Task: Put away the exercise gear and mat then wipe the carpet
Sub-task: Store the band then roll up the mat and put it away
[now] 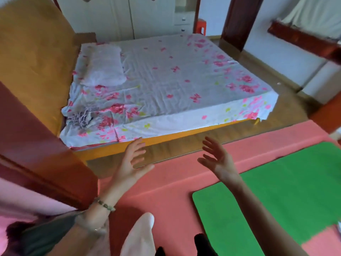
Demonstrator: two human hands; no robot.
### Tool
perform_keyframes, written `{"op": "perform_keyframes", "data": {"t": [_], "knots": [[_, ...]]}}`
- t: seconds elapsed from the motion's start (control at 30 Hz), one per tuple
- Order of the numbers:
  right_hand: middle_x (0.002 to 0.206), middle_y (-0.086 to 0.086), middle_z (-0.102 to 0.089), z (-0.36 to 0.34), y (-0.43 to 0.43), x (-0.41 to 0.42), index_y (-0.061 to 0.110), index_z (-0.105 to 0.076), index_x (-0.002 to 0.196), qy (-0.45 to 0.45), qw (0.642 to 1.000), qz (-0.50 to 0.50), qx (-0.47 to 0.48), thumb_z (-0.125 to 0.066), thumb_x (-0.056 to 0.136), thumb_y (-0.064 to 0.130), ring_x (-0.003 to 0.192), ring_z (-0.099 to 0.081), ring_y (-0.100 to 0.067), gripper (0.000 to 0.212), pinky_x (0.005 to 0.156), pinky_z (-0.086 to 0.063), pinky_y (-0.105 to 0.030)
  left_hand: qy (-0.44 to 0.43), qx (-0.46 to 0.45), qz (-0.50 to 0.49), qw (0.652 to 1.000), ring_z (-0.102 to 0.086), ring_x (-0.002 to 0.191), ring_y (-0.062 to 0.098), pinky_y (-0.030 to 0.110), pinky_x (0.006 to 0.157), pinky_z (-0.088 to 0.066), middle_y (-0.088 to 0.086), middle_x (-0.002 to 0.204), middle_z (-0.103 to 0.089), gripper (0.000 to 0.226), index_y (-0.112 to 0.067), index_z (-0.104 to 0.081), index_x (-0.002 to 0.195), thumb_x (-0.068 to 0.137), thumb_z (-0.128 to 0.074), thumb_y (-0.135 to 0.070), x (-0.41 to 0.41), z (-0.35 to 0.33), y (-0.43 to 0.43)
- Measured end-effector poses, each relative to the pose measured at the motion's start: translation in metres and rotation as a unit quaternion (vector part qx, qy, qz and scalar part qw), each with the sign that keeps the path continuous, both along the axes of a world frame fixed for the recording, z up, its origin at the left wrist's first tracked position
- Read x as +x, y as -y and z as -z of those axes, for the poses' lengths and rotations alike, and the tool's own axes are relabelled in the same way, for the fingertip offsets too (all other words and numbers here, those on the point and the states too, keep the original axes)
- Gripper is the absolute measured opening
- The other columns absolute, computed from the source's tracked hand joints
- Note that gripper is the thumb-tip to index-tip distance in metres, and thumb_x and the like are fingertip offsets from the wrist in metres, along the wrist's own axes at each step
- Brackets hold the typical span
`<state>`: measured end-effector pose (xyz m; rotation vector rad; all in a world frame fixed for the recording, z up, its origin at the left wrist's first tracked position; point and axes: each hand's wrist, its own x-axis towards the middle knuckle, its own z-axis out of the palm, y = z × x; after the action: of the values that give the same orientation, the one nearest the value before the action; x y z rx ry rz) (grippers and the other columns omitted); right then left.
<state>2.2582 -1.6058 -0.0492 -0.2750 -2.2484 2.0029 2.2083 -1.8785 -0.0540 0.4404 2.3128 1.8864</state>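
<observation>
Wooden edges crowd the left of the frame: a dark red wooden panel [36,141] juts in close beside our left hand [132,163], which hovers empty at lower centre with its fingers spread. We judge that a careless swing could knock the knuckles or the beaded bracelet [103,205] against it. Our right hand [219,161], just right of centre, is likewise spread and holds nothing. The mat [286,191] lies flat at lower right on the carpet [166,191], not yet picked up. Rolled loosely it may spring open, and dragging it could ruck the carpet. We see no other exercise gear. By feel, from the left: the glossy hard panel, a smooth ochre headboard [33,52], a plump pale pillow [103,67] on a creased floral sheet [175,80], the short-napped salmon carpet, then the green mat, thin, foam-like and round-cornered
</observation>
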Motion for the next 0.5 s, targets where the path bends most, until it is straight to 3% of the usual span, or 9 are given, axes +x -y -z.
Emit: {"op": "perform_keyframes", "data": {"t": [0.2,0.4,0.5], "knots": [[0.131,-0.005,-0.053,-0.006,-0.032,-0.009,0.021,-0.043,0.13,-0.008,0.989,0.149,-0.001,-0.071,0.074,-0.007,0.117,-0.053,-0.016,0.069,0.094,-0.047,-0.027,0.001,-0.002,0.16,0.987,-0.054,0.113,0.005,0.018,0.091,-0.045,-0.002,0.132,-0.05,0.087,-0.024,-0.037,0.136,0.059,-0.075,-0.039,-0.089,-0.007,-0.061],[0.129,-0.001,-0.054,-0.008,-0.044,0.007,0.026,-0.044,0.127,0.009,0.951,0.309,0.004,-0.07,0.074,-0.008,0.115,-0.054,-0.012,0.069,0.09,-0.049,-0.023,-0.005,-0.008,0.328,0.945,-0.054,0.113,0.007,0.019,0.091,-0.046,-0.005,0.132,-0.05,0.086,-0.021,-0.037,0.137,0.061,-0.075,-0.038,-0.142,-0.011,-0.13],[0.126,0.0,-0.055,-0.005,-0.044,0.03,0.026,-0.046,0.123,0.019,0.921,0.389,-0.002,-0.071,0.073,-0.01,0.114,-0.054,-0.013,0.067,0.091,-0.048,-0.029,0.0,-0.016,0.406,0.914,-0.055,0.11,0.008,0.019,0.091,-0.046,0.002,0.132,-0.05,0.086,-0.016,-0.036,0.138,0.066,-0.082,-0.018,-0.146,-0.002,-0.166]]}}
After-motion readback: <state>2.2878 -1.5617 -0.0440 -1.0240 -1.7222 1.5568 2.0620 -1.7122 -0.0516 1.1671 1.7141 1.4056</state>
